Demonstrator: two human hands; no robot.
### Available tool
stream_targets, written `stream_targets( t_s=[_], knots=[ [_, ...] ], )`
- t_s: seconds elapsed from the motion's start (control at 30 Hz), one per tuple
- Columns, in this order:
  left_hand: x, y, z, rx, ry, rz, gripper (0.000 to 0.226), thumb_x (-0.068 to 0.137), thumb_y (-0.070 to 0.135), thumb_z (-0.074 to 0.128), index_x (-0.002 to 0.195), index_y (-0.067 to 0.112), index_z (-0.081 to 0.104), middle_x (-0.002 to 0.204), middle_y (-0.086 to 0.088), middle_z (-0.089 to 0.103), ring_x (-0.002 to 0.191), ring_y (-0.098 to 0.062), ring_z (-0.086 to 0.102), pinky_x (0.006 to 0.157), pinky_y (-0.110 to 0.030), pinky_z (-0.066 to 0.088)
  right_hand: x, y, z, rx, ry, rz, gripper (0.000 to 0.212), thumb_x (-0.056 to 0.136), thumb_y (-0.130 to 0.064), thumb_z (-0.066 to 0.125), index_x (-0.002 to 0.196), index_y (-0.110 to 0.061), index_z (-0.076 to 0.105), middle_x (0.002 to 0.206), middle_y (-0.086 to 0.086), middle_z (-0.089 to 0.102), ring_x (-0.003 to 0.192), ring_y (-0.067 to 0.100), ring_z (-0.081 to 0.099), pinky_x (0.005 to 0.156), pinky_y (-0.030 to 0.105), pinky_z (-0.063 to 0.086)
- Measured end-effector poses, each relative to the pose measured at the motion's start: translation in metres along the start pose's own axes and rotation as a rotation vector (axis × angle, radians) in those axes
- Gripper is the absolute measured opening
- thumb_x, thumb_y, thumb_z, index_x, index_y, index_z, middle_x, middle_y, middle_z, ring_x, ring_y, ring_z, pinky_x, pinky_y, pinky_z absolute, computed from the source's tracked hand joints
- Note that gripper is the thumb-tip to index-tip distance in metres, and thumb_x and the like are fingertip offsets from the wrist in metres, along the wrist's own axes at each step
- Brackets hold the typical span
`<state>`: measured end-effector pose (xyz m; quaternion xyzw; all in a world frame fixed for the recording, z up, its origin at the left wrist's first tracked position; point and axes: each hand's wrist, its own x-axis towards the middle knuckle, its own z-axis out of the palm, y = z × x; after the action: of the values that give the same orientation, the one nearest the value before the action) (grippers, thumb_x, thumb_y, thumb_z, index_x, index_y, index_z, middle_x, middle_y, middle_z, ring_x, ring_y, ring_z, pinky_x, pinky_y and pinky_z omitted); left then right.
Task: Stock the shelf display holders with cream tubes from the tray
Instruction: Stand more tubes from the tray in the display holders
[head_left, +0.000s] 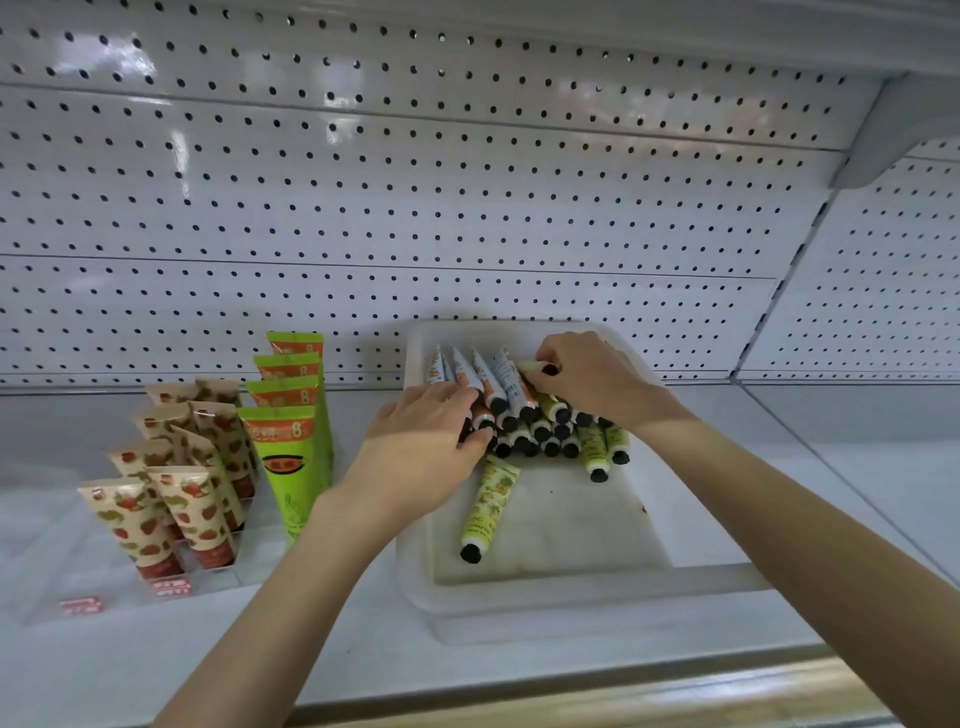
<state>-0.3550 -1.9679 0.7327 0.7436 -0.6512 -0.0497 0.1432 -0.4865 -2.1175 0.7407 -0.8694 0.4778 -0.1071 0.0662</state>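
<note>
Both in the white tray (519, 597): left hand (431, 441) curls round heaped cream tubes (498, 384), seemingly to steady them, right hand (587, 379) pinches one pale-green tube (530, 366) free.

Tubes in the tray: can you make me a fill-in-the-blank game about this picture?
The left hand and the right hand both reach into the white ____.
The small tubes piled there have ____ caps.
The tall tubes standing to the left are bright ____.
Missing words: tray, black, green.
</note>
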Motion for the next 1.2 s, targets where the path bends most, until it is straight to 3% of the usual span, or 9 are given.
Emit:
stream_targets(
  t_s=[0.1, 0.23, 0.37, 0.53, 0.7, 0.8, 0.93, 1.1, 1.2],
  knots=[
    [-0.002, -0.001, 0.0, -0.019, 0.013, 0.005, 0.047, 0.099, 0.041, 0.032, 0.142, 0.025, 0.029, 0.148, 0.005, 0.032, 0.135, -0.018, 0.025, 0.105, -0.032, 0.025, -0.007, 0.002, -0.006, 0.02, 0.031, 0.006, 0.02, 0.09, -0.029, 0.055, 0.099, -0.012, 0.058, 0.092, 0.006, 0.063, 0.066, 0.017, 0.052, 0.051, 0.024, 0.036],
    [-0.004, -0.002, -0.001, -0.049, 0.025, 0.008, 0.047, 0.099, 0.041, 0.033, 0.143, 0.026, 0.028, 0.149, 0.007, 0.031, 0.135, -0.016, 0.026, 0.105, -0.03, 0.025, -0.022, 0.008, -0.01, 0.148, -0.009, 0.006, 0.019, 0.086, -0.022, 0.058, 0.101, -0.011, 0.056, 0.099, 0.009, 0.063, 0.083, 0.025, 0.063, 0.076, 0.039, 0.053],
    [-0.006, -0.001, -0.004, -0.058, 0.034, 0.001, 0.045, 0.098, 0.041, 0.033, 0.14, 0.026, 0.033, 0.145, 0.006, 0.036, 0.131, -0.017, 0.031, 0.101, -0.032, 0.029, -0.035, 0.009, -0.014, 0.174, -0.037, 0.038, 0.02, 0.086, -0.021, 0.056, 0.103, -0.011, 0.054, 0.1, 0.012, 0.063, 0.093, 0.028, 0.062, 0.084, 0.043, 0.052],
    [-0.007, 0.0, -0.003, -0.059, 0.056, 0.0, 0.044, 0.098, 0.041, 0.033, 0.139, 0.024, 0.035, 0.143, 0.005, 0.038, 0.13, -0.018, 0.032, 0.1, -0.032, 0.03, -0.047, 0.002, -0.021, 0.25, -0.049, 0.055, 0.026, 0.086, -0.018, 0.055, 0.101, 0.004, 0.057, 0.085, 0.018, 0.058, 0.074, 0.031, 0.059, 0.081, 0.05, 0.052],
    [-0.011, -0.003, 0.0, -0.074, 0.106, 0.0, 0.044, 0.098, 0.041, 0.034, 0.139, 0.024, 0.035, 0.141, 0.004, 0.04, 0.127, -0.019, 0.035, 0.099, -0.032, 0.032, -0.064, 0.002, -0.03, 0.715, -0.089, 0.11, 0.015, 0.092, -0.018, 0.057, 0.097, -0.004, 0.061, 0.093, 0.009, 0.065, 0.082, 0.009, 0.068, 0.068, 0.023, 0.058],
    [-0.008, -0.002, -0.004, -0.138, 0.166, -0.019, 0.04, 0.098, 0.04, 0.036, 0.134, 0.023, 0.042, 0.13, 0.002, 0.051, 0.118, -0.019, 0.043, 0.092, -0.031, 0.036, -0.069, 0.005, -0.035, 1.139, -0.213, 0.165, 0.012, 0.092, -0.016, 0.057, 0.09, -0.005, 0.062, 0.092, 0.006, 0.066, 0.089, 0.014, 0.07, 0.071, 0.023, 0.058],
    [-0.004, 0.005, -0.009, -0.472, 0.221, -0.04, 0.037, 0.097, 0.037, 0.04, 0.127, 0.019, 0.052, 0.126, 0.003, 0.058, 0.114, -0.016, 0.052, 0.093, -0.027, 0.04, -0.074, 0.003, -0.037, 1.575, -0.377, 0.235, 0.015, 0.086, -0.013, 0.056, 0.096, -0.004, 0.063, 0.098, 0.009, 0.071, 0.088, 0.016, 0.071, 0.068, 0.027, 0.059],
    [-0.002, 0.012, -0.014, -1.008, 0.307, 0.047, 0.015, 0.091, 0.026, 0.054, 0.098, 0.016, 0.063, 0.096, 0.007, 0.068, 0.089, 0.002, 0.061, 0.078, -0.012, 0.042, -0.088, 0.003, -0.029, 1.633, -0.568, 0.165, 0.041, 0.072, -0.013, 0.063, 0.111, -0.001, 0.059, 0.109, 0.013, 0.068, 0.098, 0.019, 0.068, 0.071, 0.029, 0.058],
    [-0.005, 0.018, -0.01, -1.176, 0.247, 0.057, 0.014, 0.087, 0.018, 0.062, 0.101, 0.014, 0.061, 0.098, 0.008, 0.07, 0.089, 0.002, 0.064, 0.075, -0.01, 0.046, -0.092, 0.002, -0.024, 1.595, -0.644, 0.128, 0.046, 0.066, -0.016, 0.067, 0.109, -0.003, 0.06, 0.109, 0.015, 0.068, 0.1, 0.019, 0.067, 0.072, 0.03, 0.057]
  ],
)
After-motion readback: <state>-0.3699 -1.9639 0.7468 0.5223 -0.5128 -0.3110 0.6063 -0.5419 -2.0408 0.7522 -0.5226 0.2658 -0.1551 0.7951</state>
